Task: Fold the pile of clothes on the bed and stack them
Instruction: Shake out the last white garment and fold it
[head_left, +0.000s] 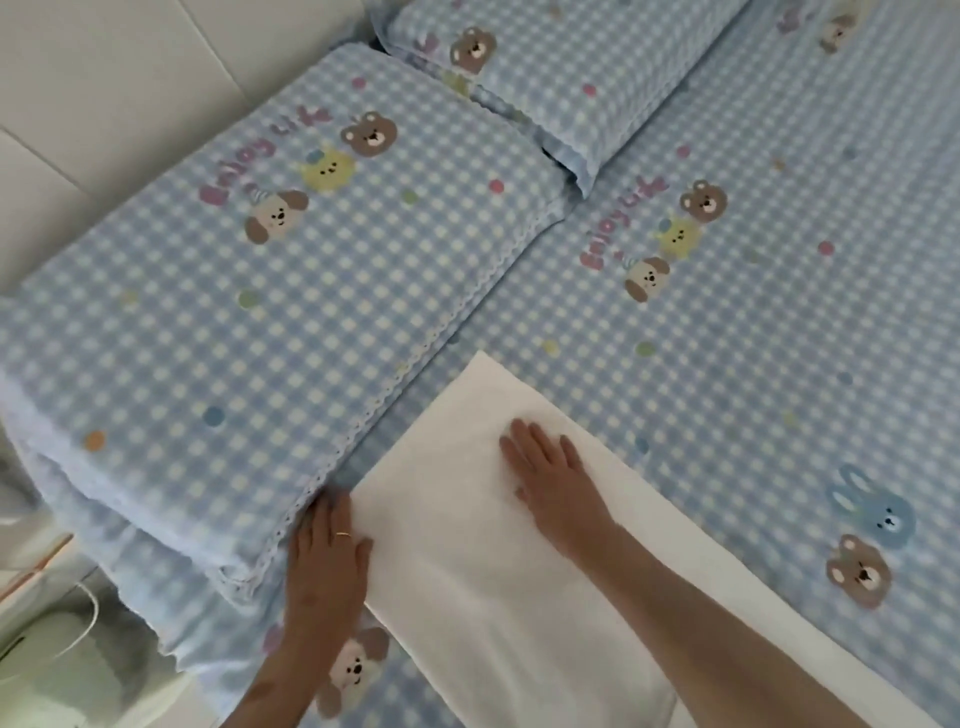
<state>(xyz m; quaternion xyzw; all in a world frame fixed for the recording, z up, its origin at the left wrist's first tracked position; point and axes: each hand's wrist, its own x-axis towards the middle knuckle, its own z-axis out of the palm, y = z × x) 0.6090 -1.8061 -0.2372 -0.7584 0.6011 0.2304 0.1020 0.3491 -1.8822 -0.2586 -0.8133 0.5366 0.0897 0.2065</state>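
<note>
White garment lies flat on bed near its L edge, beside pillow. R hand flat on it, L hand flat at its edge; 0 gripped. Soft, light; likely best pinched at corners.

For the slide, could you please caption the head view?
Both hands, left hand and right hand, press flat on a folded white garment lying on the blue checked bedsheet.
</note>
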